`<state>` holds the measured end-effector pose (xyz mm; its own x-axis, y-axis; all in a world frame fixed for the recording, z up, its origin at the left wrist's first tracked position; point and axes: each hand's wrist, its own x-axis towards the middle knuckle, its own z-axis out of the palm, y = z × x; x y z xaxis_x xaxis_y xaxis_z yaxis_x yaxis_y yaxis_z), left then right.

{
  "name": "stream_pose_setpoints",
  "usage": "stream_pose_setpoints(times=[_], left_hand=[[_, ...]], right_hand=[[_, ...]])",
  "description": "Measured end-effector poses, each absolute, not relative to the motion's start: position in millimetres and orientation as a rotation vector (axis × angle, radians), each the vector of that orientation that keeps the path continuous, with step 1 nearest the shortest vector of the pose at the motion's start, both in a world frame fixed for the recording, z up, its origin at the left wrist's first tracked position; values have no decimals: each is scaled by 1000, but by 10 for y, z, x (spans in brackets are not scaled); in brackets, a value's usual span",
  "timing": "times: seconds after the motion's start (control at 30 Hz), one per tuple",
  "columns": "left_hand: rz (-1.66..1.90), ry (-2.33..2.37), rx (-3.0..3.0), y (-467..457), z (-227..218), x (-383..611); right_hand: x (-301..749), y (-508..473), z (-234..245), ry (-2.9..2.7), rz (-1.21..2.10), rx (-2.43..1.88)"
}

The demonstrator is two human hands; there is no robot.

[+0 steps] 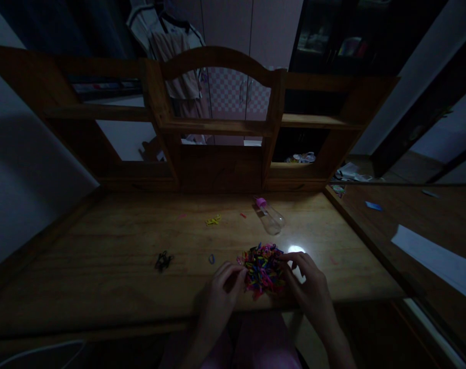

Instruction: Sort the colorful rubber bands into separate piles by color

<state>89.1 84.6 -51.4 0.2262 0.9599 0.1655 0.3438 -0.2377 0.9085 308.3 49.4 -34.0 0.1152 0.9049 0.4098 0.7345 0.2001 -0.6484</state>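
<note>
A heap of small colourful elastic bands point(264, 271) lies near the front edge of the wooden desk. At its left edge is my left hand point(222, 287), thumb and forefinger brought together in a pinch; what is between the tips is too small to make out. My right hand point(310, 282) reaches into the heap's right side, its thumb and forefinger tips close together among the bands. A black bunch of bands point(164, 261) sits apart on the left. Farther back is a small yellow group point(213, 221). One blue band point(212, 259) and a red band point(242, 215) lie singly.
A clear bottle with a pink cap point(271, 219) lies on its side behind the heap. Wooden shelving point(217, 125) rises along the desk's back edge. To the right, a lower wooden surface point(371, 236) holds a white strip point(436, 256) and a blue card point(373, 206). The room is dim.
</note>
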Motion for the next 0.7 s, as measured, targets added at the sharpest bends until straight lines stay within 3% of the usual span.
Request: stream_pose_setpoints(times=[0.43, 0.7], left_hand=[[977, 1233, 1774, 845, -538, 879], [997, 1233, 1779, 842, -536, 873]], right_hand=[[3125, 568, -644, -1863, 155, -1550], [3062, 530, -461, -1692, 397, -1584]])
